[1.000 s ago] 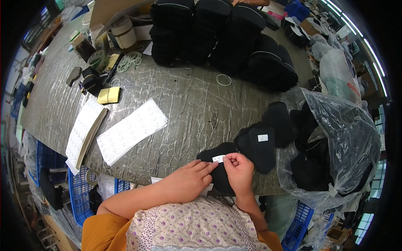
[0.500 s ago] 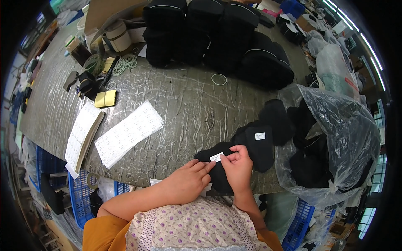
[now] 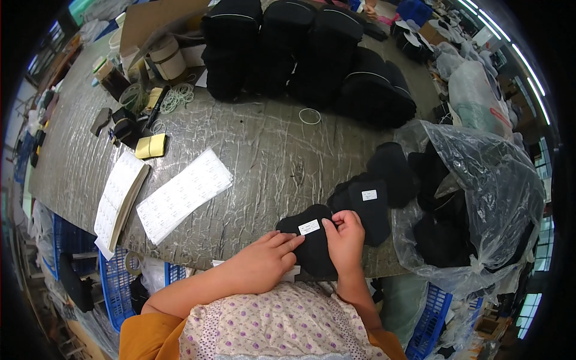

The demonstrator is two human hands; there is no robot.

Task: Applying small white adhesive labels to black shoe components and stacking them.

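Note:
On the black, sole-shaped fabric piece (image 3: 313, 255) at the table's front edge lies a small white label (image 3: 309, 227). My left hand (image 3: 271, 258) rests over the piece's left side, fingers stretched flat, tips just below the label. Right of the label, my right hand (image 3: 346, 237) has its thumb and forefinger drawn together at the piece's edge; what lies between them, if anything, is hidden. Another black piece (image 3: 373, 219) with its own white label (image 3: 369, 195) lies just beyond, overlapping further black pieces (image 3: 393, 171).
Left of my hands are a white label sheet stack (image 3: 183, 198) and a thicker label pad (image 3: 119, 201). Black bundles (image 3: 288, 54) stand at the back. A clear plastic bag (image 3: 480, 174) with black pieces sits right. A rubber band (image 3: 309, 116) lies mid-table; blue crates (image 3: 117, 288) stand below.
My right thumb and forefinger have come off the label and shifted slightly right, so its whole face shows. My left fingers have drawn back a little from it.

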